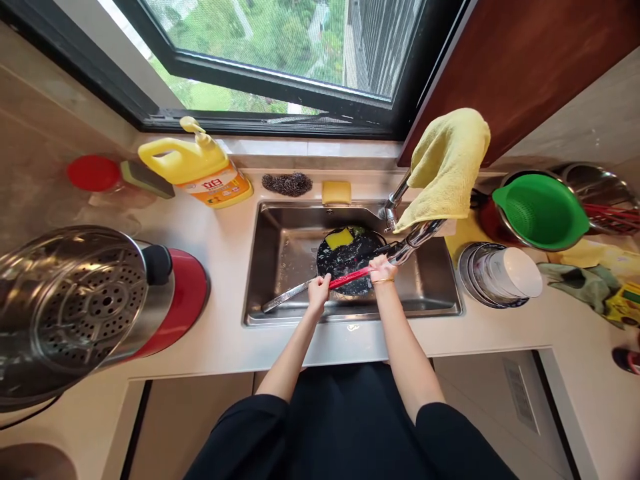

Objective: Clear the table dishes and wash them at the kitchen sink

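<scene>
Over the sink, my left hand [319, 291] and my right hand [383, 268] are closed around a long, slim red utensil [350, 277]; its exact kind does not show. My right hand is at its upper end, right by the faucet spout [417, 239]. Left of my left hand, a silvery bar [287, 296] slants down to the sink's front left corner. Whether it belongs to the utensil or the pan, I cannot tell. Beneath the utensil a round black pan [343, 261], wet and flecked with suds, lies in the steel sink [425, 287]. A yellow sponge [339, 239] is in the pan.
A yellow cloth [445, 167] drapes over the faucet. Behind the sink are a detergent jug [210, 180], a steel scourer [287, 184] and another sponge [337, 193]. Stacked bowls [505, 272] and a green strainer [543, 207] stand right; a steel steamer [95, 300] stands left.
</scene>
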`<state>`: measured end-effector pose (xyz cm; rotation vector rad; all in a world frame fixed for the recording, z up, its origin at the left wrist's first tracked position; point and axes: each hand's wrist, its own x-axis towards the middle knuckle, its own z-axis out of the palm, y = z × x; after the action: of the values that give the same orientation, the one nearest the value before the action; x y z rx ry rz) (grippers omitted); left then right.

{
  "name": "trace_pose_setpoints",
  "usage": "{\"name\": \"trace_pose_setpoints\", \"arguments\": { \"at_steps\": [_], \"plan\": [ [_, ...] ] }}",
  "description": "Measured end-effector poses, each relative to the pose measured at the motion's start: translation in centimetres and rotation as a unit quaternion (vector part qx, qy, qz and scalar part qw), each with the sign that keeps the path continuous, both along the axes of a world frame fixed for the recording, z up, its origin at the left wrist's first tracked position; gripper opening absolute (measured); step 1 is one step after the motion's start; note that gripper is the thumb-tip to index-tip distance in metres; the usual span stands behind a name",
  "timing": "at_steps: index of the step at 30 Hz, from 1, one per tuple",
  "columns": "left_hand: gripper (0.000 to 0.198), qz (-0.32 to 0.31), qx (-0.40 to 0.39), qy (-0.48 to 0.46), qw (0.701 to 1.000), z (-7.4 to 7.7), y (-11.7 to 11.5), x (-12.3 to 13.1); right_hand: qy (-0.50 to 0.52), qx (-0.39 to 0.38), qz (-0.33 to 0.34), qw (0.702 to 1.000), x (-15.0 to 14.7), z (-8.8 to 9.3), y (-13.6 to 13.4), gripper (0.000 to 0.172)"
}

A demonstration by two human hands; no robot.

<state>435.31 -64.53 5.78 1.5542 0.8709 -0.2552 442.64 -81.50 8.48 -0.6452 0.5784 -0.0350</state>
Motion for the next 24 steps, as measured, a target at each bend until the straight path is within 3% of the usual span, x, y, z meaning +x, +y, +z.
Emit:
{"name": "trace_pose_setpoints", "arguments": {
  "at_steps": [4,9,12,15,17,19,22,24],
  "plan": [
    [0.047,0.022,0.053,0.009,0.998,-0.4,0.8,0.0,0.002,0.0,-0.01,1.0,-0.3,0.5,2.0,0.051],
    [0.046,0.007,0.048,0.019,0.999,-0.8,0.2,0.9,0.013,0.072,0.059,0.996,-0.6,1.5,2.1,0.054],
    [0.044,-0.042,0.076,0.023,0.996,-1.3,-1.4,1.6,0.069,0.079,0.113,0.988,-0.9,1.3,1.4,0.042],
    [0.042,-0.159,0.166,0.013,0.973,-1.4,-3.3,2.5,0.12,0.074,0.144,0.979,-1.6,0.3,0.4,0.026],
    [0.034,-0.24,0.241,-0.024,0.94,-0.8,-4.7,3.5,0.109,0.069,0.135,0.982,-2.1,-0.6,-0.3,0.025],
    [0.027,-0.279,0.279,-0.102,0.913,0.3,-6.3,5.2,0.078,0.06,0.124,0.987,-2.4,-1.4,-1.0,0.023],
    [0.035,-0.307,0.211,-0.243,0.895,2.7,-9.3,9.0,0.051,0.049,0.133,0.989,-2.4,-1.9,-1.5,0.017],
    [0.037,-0.357,0.188,-0.28,0.871,4.3,-11.0,11.4,0.057,0.036,0.122,0.99,-2.4,-1.9,-1.6,0.013]
  ]
}}
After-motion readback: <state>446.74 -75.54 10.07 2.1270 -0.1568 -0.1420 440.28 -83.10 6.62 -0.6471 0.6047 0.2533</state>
